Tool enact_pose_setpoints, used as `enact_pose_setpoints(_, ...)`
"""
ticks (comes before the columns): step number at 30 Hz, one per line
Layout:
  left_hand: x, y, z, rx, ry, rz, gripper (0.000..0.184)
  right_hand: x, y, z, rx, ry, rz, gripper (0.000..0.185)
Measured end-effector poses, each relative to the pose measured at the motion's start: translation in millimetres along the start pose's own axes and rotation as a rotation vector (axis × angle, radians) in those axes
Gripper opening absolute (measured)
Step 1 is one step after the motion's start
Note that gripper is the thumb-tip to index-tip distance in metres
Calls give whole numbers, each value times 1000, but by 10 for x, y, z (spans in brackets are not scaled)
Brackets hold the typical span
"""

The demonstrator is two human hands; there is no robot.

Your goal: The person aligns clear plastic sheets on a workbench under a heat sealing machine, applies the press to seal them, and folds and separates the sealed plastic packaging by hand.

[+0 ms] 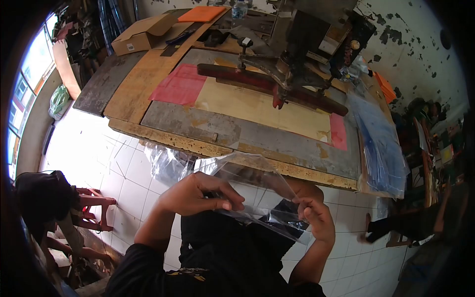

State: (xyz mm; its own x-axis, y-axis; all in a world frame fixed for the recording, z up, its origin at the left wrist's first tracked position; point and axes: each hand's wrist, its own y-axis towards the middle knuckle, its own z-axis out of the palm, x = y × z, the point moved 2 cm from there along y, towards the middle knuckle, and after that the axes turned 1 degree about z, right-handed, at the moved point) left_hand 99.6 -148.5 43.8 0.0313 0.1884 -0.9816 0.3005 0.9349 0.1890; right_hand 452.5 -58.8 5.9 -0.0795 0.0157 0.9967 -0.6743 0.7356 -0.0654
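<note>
A clear plastic sheet is held up over my lap, just in front of the worktable's near edge. My left hand is closed at its left side, with the thumb and curled fingers close together. Part of the film passes over those fingers. At the sheet's right edge, my right hand pinches it between thumb and fingers. Light glints off the folds of the film. Beyond it, the press's dark red bar sits over a yellow sheet with pink ends on the grey plate.
A stack of clear bluish plastic sheets lies at the table's right end. More clear plastic hangs below the left front edge. A cardboard box and orange sheets are at the back. People work at left and right.
</note>
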Motion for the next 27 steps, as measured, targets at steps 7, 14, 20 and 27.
enact_pose_setpoints(7,0,91,113,-426,120,174,15,-69,-15,36,79,5,-34,57)
enact_pose_setpoints(14,-288,312,317,-487,500,365,13,-144,-85,57,16,75,54,47)
enact_pose_setpoints(20,-302,375,521,-805,1019,533,20,-147,-118,82,64,-137,120,38)
enact_pose_setpoints(27,-150,382,531,-658,1278,845,18,623,54,263,-387,-699,-446,56)
